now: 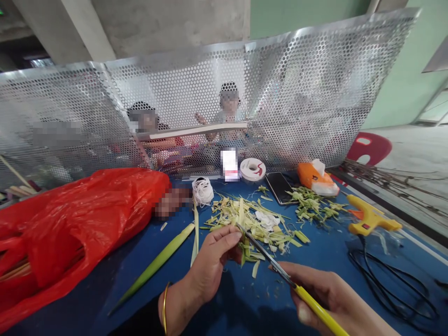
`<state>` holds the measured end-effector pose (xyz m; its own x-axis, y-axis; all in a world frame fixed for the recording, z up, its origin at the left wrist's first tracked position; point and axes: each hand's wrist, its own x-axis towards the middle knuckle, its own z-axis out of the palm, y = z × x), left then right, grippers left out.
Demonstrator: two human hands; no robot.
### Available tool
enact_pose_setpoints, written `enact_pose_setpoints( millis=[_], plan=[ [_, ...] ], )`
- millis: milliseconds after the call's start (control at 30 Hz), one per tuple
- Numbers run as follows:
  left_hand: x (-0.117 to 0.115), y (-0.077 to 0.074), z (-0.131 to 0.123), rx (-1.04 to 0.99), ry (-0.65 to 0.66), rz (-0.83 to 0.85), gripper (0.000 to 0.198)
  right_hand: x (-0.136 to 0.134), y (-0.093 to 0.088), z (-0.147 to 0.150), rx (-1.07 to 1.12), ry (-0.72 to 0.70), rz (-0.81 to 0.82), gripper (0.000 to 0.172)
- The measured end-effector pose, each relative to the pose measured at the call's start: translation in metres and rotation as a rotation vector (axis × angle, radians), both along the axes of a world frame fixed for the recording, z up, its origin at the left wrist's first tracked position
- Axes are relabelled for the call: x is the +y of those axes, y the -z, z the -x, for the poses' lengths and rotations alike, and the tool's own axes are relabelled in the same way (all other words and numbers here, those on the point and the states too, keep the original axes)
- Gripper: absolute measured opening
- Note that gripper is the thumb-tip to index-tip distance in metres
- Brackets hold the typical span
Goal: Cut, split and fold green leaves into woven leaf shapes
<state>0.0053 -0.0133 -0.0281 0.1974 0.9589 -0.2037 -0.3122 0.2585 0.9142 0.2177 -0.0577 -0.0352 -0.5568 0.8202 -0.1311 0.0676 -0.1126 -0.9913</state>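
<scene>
My left hand (213,261), with a gold bangle at the wrist, is closed in a pinch on a pale green leaf strip (241,212). My fingers hide part of the strip. In my right hand (325,289) are scissors (268,255) with a yellow handle, seen nearly edge-on. Their narrow metal tip lies across the strip, close to my left thumb. Whether the blades are apart cannot be made out. Behind both hands spreads a pile of leaf scraps (224,210). A long pointed green leaf (157,259) lies to the left of my left hand.
On the blue table (224,312) are a red plastic bag (87,219), white cord (203,191), a ribbon spool (252,169), a phone (280,187), an orange tissue pack (317,178) and a yellow glue gun (371,217) with black cable. People sit beyond a perforated metal screen (189,74).
</scene>
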Motion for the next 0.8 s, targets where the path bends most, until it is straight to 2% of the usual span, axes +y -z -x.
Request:
enact_pose_setpoints(
  millis=[200, 367, 800],
  plan=[
    [0.0005, 0.0025, 0.0004, 0.098, -0.037, -0.056, 0.019, -0.0005, 0.0057, 0.0036, -0.023, -0.004, -0.030, 0.059],
    [0.0007, 0.0053, 0.0021, 0.129, -0.047, -0.067, 0.019, -0.0037, -0.0001, 0.0033, -0.042, -0.004, -0.038, 0.065],
    [0.0015, 0.0059, 0.0014, 0.172, -0.042, -0.091, 0.018, -0.0006, 0.0033, 0.0031, -0.044, 0.012, -0.061, 0.062]
  ],
)
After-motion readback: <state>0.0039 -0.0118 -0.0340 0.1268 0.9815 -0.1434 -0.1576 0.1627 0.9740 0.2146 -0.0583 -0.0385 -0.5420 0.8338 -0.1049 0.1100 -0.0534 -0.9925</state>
